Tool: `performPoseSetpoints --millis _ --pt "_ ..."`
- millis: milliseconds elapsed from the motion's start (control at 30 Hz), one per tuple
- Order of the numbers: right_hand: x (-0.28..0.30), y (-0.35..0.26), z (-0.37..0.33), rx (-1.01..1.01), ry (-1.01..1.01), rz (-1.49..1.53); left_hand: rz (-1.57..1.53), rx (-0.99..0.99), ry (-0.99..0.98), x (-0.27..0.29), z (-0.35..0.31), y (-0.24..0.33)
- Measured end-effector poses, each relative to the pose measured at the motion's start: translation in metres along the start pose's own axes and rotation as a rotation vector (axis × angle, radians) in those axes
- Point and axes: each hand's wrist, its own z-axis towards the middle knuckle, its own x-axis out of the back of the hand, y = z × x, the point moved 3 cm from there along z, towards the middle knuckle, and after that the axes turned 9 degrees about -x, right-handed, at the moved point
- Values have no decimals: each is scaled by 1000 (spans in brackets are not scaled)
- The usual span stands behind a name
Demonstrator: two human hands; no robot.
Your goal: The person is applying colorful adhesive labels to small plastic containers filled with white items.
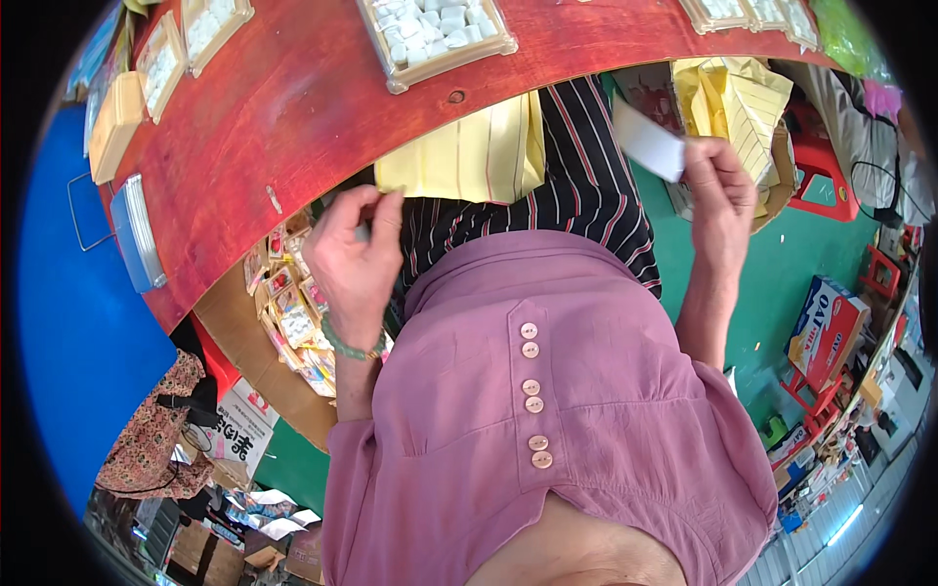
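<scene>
My right hand [721,190] is raised beside my lap and pinches a white slip of paper [649,143] between thumb and fingers. My left hand [355,256], with a green bead bracelet on its wrist, hangs below the edge of the red wooden table [293,107]; its fingers are curled around something small and grey that I cannot make out. A folded yellow striped sheet [469,156] lies on my lap over a black striped skirt, just under the table edge.
Shallow trays of small white pieces [435,34] stand on the table, with more trays at the left and far right. A cardboard box of colourful packets [288,313] sits under my left hand. Yellow bags [733,103], a red stool [821,171] and a carton [826,327] stand on the green floor.
</scene>
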Motion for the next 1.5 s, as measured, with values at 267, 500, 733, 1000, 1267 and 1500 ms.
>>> performPoseSetpoints --millis 267,500,733,1000,1267,1500 --pt "-91 -16 -19 -57 -426 -104 157 -255 174 23 13 68" --pt "-126 -26 -22 4 -533 -138 -242 -131 -185 10 2 73" --pt "-151 -28 -27 -189 -831 -27 -291 -98 -150 18 -1 69" --pt "-163 -18 -32 -301 -968 101 -186 -58 -164 34 -8 71" --pt "-160 -18 -38 -351 -1035 100 -34 -233 -93 35 -9 75" --pt "-133 -10 -20 -222 -739 -85 -508 205 -53 51 -22 52"
